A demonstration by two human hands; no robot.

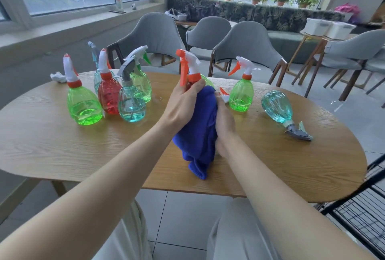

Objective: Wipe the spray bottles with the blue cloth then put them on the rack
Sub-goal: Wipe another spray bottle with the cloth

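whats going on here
A person at the wooden table is wiping a spray bottle: the left hand grips its neck, the right hand holds the blue cloth around its body. Other bottles stand on the table; a teal bottle lies on its side. The wire rack is at the right.

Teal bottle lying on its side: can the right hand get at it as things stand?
Probably yes: only bare table lies between the right hand and the teal bottle, but that hand grips the blue cloth now.
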